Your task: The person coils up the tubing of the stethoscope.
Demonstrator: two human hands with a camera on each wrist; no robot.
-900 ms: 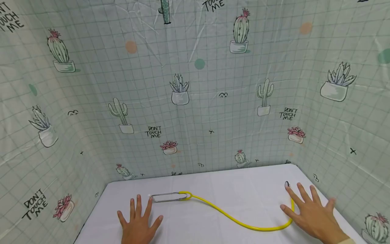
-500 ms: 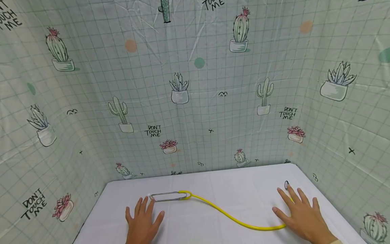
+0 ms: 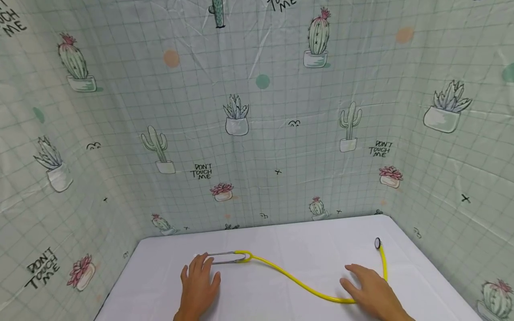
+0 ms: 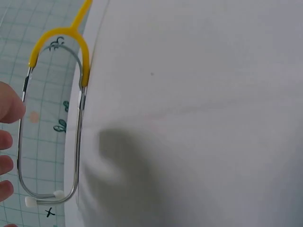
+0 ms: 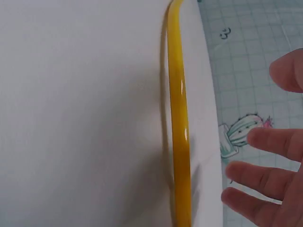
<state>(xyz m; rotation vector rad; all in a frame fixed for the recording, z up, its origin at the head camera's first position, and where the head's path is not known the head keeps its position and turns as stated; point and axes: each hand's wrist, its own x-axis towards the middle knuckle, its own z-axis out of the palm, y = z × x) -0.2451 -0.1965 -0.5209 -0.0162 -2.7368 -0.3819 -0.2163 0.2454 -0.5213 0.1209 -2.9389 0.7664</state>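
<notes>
Drawn inward since the earlier frames, a person's 2 bare hands now hang over or just beside a stethoscope (image 3: 295,279) stretched across a white desk (image 3: 289,307). The left hand (image 3: 196,285) has shifted toward the desk's middle, its fingers (image 4: 5,164) bending down where they had been spread; the right hand (image 3: 371,290) has swung farther from the right edge, uncovering the round chest piece (image 3: 377,243) near the back right corner. The stethoscope itself appears to lie where it did, its metal ear tubes (image 4: 78,137) toward the left edge and its yellow tube (image 5: 179,104) curving toward the front before bending back near the right edge. Neither hand grasps anything. The left fingers are loosely bent, the thumb apart, and they screen the ear-tip end in the head view; whether they touch the metal cannot be told, though the left wrist view shows 2 white ear tips (image 4: 31,202) unheld. The right fingers (image 5: 260,179) stand apart in a loose curve, clear of the yellow tube in the right wrist view. The change reads as a reach nearing contact, with no grip taken and nothing lifted. Behind the desk's back edge hangs a cactus-print cloth (image 3: 257,151) lettered "Don't touch me."
</notes>
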